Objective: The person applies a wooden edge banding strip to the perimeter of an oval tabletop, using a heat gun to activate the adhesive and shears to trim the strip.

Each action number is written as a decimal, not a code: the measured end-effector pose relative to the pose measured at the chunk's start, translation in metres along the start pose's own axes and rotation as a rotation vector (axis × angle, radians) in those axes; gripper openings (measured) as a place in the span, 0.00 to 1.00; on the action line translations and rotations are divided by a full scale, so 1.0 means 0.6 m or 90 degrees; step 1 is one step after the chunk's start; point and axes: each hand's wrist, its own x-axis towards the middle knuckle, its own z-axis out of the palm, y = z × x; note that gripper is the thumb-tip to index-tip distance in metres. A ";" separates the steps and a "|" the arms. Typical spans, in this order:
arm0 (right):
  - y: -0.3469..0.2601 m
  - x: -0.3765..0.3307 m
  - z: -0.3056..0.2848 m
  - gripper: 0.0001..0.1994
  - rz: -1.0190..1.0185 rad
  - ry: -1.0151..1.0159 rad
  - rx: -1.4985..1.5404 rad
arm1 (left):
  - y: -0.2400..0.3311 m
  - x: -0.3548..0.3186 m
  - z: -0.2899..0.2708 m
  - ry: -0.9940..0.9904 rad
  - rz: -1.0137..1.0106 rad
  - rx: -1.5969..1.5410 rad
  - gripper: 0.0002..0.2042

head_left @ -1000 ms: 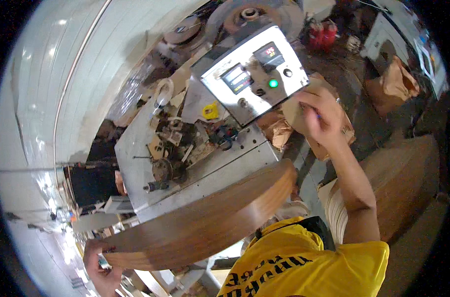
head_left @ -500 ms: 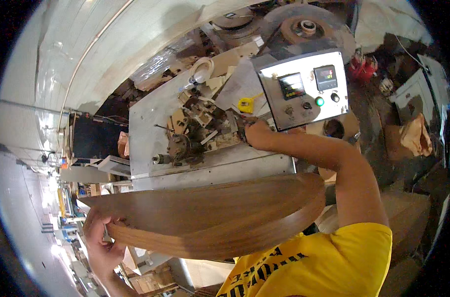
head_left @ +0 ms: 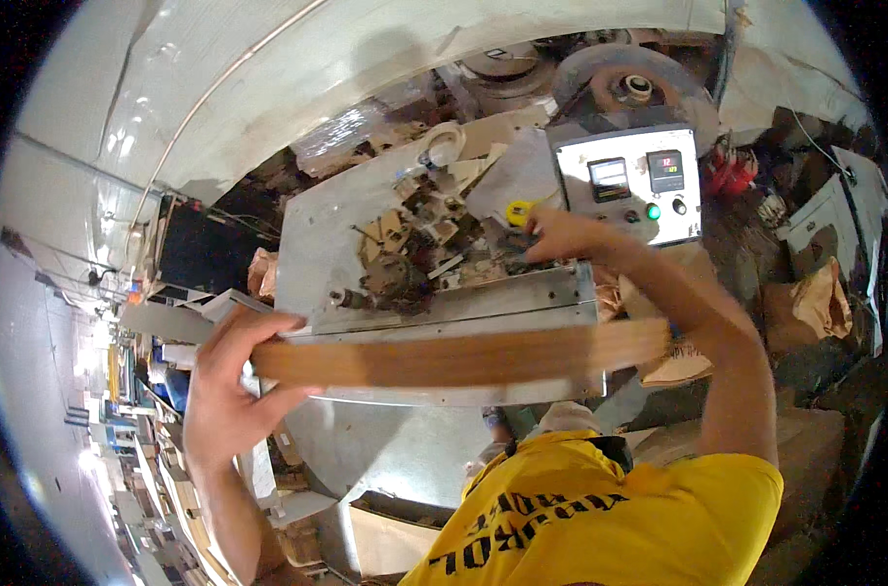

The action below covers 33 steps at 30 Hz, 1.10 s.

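My left hand [head_left: 237, 386] grips the left end of a curved brown wood-grain board [head_left: 463, 359], thumb below and fingers above. The board is held edge-up, so its narrow edge shows and its broad face is mostly hidden. Across the metal machine table, my right hand [head_left: 559, 234] reaches with curled fingers to the small metal parts beside a yellow tape measure [head_left: 519, 212]. What those fingers close on is hidden. Left of this hand, a dusty metal mechanism [head_left: 400, 278] stands on the table [head_left: 317, 220].
A white control panel [head_left: 629, 186] with displays, knobs and a lit green button stands just right of my right hand. Behind it is a large round wheel [head_left: 639, 90]. A cardboard box [head_left: 390, 542] lies low, near my yellow shirt. Brown paper [head_left: 820, 308] lies at right.
The board has been tilted from showing its broad face to showing its narrow edge, and raised toward the table. My right hand stays at the parts by the tape measure; the view has shifted.
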 end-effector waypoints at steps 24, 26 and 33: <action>-0.325 -0.526 0.208 0.26 -0.311 0.501 0.553 | -0.024 0.041 0.013 0.022 0.328 0.050 0.22; -0.334 -0.523 0.243 0.27 -0.275 0.471 0.584 | -0.028 0.048 0.021 0.038 0.367 0.037 0.21; -0.320 -0.490 0.314 0.28 -0.255 0.277 0.690 | -0.019 0.049 -0.001 -0.090 0.296 -0.036 0.19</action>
